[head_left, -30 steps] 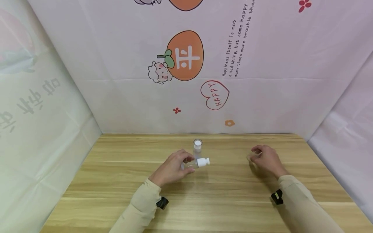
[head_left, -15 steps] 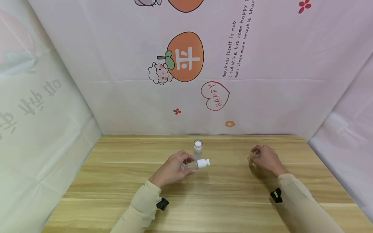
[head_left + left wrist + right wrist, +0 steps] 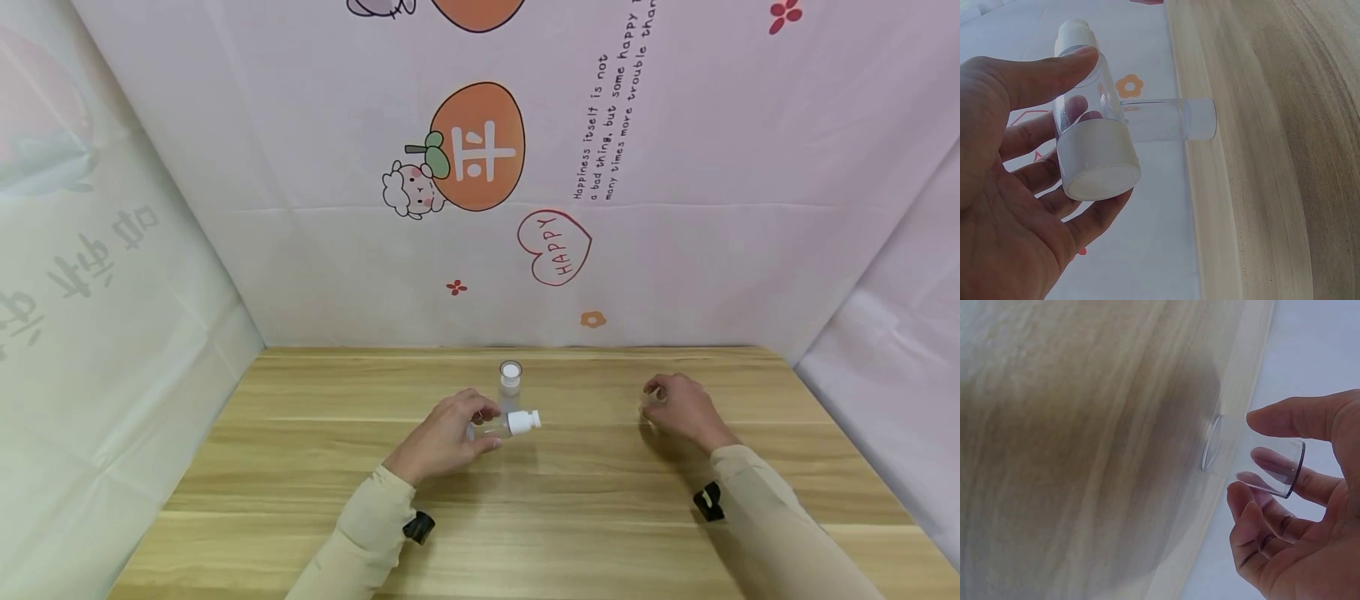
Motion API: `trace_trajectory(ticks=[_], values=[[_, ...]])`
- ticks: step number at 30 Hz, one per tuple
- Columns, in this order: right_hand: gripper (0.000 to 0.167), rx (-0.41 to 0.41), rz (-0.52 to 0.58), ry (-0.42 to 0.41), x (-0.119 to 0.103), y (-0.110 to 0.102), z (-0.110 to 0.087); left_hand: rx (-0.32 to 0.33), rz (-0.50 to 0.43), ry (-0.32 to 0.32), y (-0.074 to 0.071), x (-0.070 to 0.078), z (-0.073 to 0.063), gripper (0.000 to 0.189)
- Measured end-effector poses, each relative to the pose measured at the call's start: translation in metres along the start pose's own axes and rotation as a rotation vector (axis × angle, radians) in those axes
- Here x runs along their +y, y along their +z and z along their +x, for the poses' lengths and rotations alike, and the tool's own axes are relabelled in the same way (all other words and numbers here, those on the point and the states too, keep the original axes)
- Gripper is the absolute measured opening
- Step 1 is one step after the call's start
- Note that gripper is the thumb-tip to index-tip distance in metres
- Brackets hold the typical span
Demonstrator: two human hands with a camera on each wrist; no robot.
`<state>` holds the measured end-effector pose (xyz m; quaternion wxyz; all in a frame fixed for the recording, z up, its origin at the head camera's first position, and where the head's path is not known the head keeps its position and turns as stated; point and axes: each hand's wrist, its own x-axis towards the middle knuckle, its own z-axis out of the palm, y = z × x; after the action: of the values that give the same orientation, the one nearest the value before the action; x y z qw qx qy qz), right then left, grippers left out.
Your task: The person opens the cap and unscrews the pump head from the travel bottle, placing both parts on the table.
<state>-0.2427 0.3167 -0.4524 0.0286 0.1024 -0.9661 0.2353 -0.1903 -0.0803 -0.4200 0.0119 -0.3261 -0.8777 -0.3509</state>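
Holding the bottle (image 3: 1101, 128) tilted near flat, L hand (image 3: 450, 429) has thumb on one side & fingers curled round the other, w/ the base facing its wrist cam. Bottle is clear w/ white base & white pump (image 3: 523, 421); pump points to the person's R. It's up off the worktop (image 3: 592, 517), left of mid.

R hand (image 3: 686, 410), well apart from L, pinches a clear cap (image 3: 1241, 453) btwn thumb & fingers, dark rim toward the palm, other end toward the worktop; can't tell if it touches.

2nd bottle (image 3: 510, 387) stands upright just behind the held one, same white base; contact btwn the two unclear.

Worktop is light wood grain, w/ R hand's shadow on it. Both sleeves (image 3: 371, 521) are beige, w/ a black wrist cam (image 3: 418, 527) by each cuff. White backdrop (image 3: 675, 250) behind: orange fruit print (image 3: 480, 146), red "HAPPY" heart (image 3: 555, 247), small flowers, Eng. text.
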Motion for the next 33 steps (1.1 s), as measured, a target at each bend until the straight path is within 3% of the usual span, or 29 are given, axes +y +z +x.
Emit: trace_trajectory(ticks=[9, 18, 25, 33], values=[[0.031, -0.019, -0.013, 0.006, 0.0, -0.001, 0.0, -0.002, -0.009, 0.002, 0.001, -0.001, 0.0, 0.031], [0.042, -0.019, -0.027, 0.02, -0.002, -0.006, -0.002, 0.005, 0.001, 0.003, 0.001, 0.0, 0.001, 0.032], [0.049, 0.019, -0.022, 0.039, -0.005, -0.01, -0.005, 0.005, 0.006, 0.003, 0.001, 0.001, 0.0, 0.032], [0.052, 0.085, -0.026, -0.003, -0.01, -0.014, -0.007, -0.001, -0.007, 0.011, 0.003, 0.0, 0.002, 0.033]])
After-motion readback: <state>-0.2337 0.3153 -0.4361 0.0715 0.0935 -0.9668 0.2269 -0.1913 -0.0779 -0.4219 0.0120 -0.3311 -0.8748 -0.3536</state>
